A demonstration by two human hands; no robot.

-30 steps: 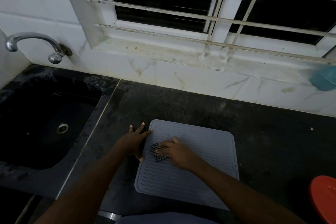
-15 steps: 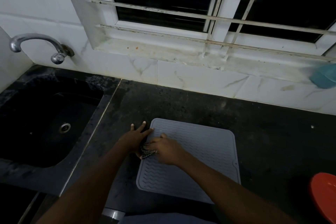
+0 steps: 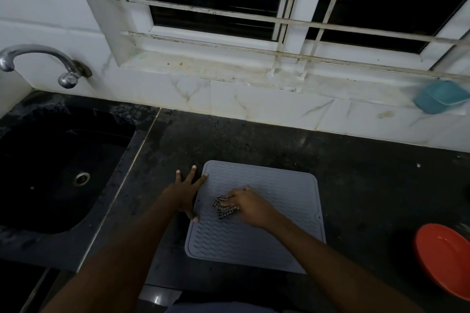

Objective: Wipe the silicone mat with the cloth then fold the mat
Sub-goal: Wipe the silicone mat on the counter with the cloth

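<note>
Grey mat [image 3: 256, 244] under flat left hand [image 3: 187, 193]; cloth [image 3: 223, 208], gripped by right hand [image 3: 251, 207], now nearer the middle.

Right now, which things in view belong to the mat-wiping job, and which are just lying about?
Job: silicone mat, checked cloth, right hand holding it, left hand on the mat's edge.
Lying about: tap, sink, blue tub, red bowl.

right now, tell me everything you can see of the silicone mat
The silicone mat is a grey, rounded-corner square with wavy ridges and a raised rim, lying flat and unfolded on the black countertop. The left hand rests on its left edge with spread fingers; the right hand holds a checked cloth on it.
</note>
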